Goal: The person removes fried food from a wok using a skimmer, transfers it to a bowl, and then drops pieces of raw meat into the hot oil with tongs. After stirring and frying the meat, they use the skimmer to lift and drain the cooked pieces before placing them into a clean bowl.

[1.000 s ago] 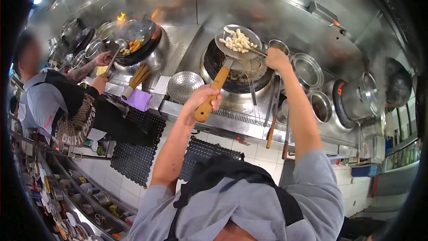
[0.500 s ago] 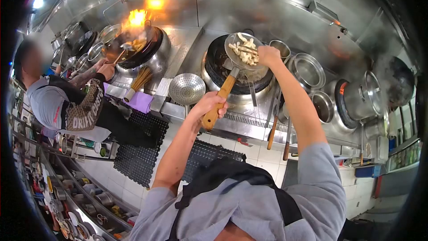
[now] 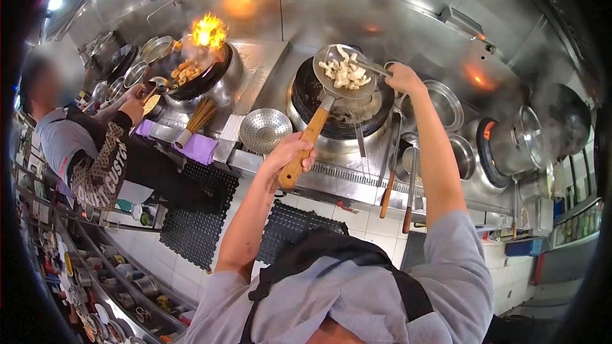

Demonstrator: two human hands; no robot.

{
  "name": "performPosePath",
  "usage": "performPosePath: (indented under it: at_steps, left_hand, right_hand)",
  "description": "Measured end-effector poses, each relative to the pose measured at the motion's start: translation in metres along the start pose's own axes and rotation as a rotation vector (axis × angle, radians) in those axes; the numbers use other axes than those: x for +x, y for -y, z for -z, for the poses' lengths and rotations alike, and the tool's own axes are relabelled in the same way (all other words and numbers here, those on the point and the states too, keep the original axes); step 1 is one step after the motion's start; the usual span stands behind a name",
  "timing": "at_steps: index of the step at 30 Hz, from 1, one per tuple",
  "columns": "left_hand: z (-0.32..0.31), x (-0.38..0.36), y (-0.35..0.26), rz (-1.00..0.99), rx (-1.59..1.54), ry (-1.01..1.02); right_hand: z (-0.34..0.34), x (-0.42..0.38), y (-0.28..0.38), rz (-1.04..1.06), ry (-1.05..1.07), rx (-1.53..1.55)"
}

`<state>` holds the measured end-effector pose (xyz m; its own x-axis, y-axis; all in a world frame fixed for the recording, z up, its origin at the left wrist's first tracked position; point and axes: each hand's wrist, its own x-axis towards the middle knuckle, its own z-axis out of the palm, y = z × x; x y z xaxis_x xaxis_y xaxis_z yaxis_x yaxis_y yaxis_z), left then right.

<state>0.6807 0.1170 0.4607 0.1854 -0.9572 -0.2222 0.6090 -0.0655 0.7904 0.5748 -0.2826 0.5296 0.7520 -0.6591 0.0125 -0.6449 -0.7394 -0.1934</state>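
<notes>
My left hand (image 3: 292, 154) is wrapped around the thick wooden handle of a round mesh strainer (image 3: 368, 91). Pale, cut food pieces (image 3: 346, 71) lie in the strainer, which hangs over a dark wok (image 3: 305, 99) on the burner. Some liquid shows in the wok's bottom. Closed at the strainer's right side, my right hand (image 3: 406, 79) grips a slim metal utensil (image 3: 375, 67) that looks like tongs. Its tip reaches to the food, and I cannot make out whether it pinches a piece.
A perforated ladle (image 3: 266, 129) rests left of the wok. Metal pots (image 3: 444, 105) and long-handled tools (image 3: 387, 197) stand to the right, beside a steaming pot (image 3: 513, 143). At left a co-worker (image 3: 83, 127) handles a flaming wok (image 3: 204, 79). A bamboo brush (image 3: 197, 118) lies between.
The strainer and my left hand have shifted slightly left and down. My right hand has drawn back to the right, and the food has bunched together. The co-worker's hands have moved left.
</notes>
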Motion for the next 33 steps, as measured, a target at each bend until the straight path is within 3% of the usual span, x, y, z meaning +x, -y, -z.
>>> performPosePath:
  at_steps: [4,7,11,14,17,21,24,30,32,33]
  left_hand:
    - [0.0,0.001,-0.003,0.001,0.046,0.02]
    - [0.006,0.006,-0.003,-0.007,0.035,0.004]
    - [0.009,0.007,-0.004,0.021,-0.029,-0.026]
    - [0.013,0.009,-0.002,0.017,-0.063,-0.007]
    - [0.007,0.008,0.0,-0.025,-0.086,-0.002]
    - [0.006,0.008,0.001,-0.019,-0.197,0.049]
    - [0.011,0.0,-0.001,0.0,-0.262,0.112]
    - [0.01,0.004,0.0,-0.013,-0.167,-0.028]
    - [0.028,0.005,0.015,-0.087,-0.185,-0.096]
    - [0.024,0.008,0.014,-0.086,-0.211,-0.06]
  right_hand:
    - [-0.023,0.01,0.009,-0.069,0.118,0.093]
    - [-0.022,-0.018,0.03,-0.007,-0.089,-0.091]
    - [0.007,-0.028,0.048,0.0,0.006,-0.083]
    - [0.015,-0.038,0.065,0.07,-0.051,-0.108]
    - [-0.007,-0.028,0.086,0.108,0.037,-0.204]
    - [-0.026,-0.013,0.074,0.054,-0.002,-0.209]
    - [-0.011,-0.024,0.062,-0.009,-0.07,-0.039]
    - [0.006,-0.054,0.031,0.007,-0.079,-0.071]
    - [0.027,-0.074,0.042,0.04,0.079,-0.143]
    - [0.028,-0.086,0.05,0.051,0.046,-0.137]
